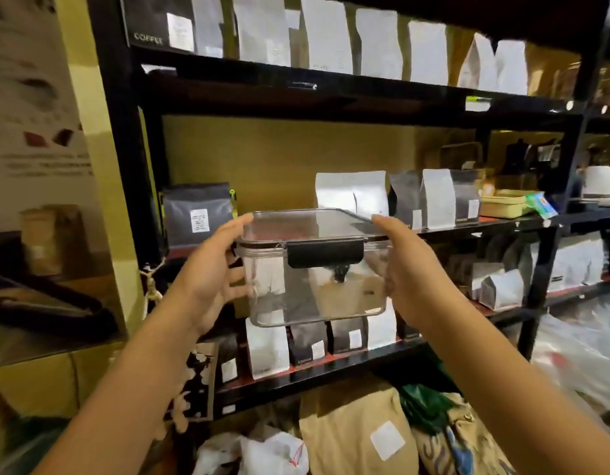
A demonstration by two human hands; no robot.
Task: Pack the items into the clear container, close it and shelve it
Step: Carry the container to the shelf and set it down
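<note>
Shelving step: left hand (207, 269) and right hand (404, 269), fingers clamped on the latched clear container (314, 279). Next: slide it toward 12 o'clock onto the shelf (523, 222).

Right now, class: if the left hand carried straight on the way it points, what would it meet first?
The left hand, gripping the clear container, points up toward the middle shelf's bare gap. Beyond the container, probably the yellow back wall; the grey bag sits just left. Depth is uncertain.

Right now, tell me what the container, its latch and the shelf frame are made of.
Container: clear, glossy hard plastic, apparently; bags show through its walls.
Latch: matte black, opaque, probably plastic.
Shelf frame: black-painted, looks like metal, though blur leaves it open.
</note>
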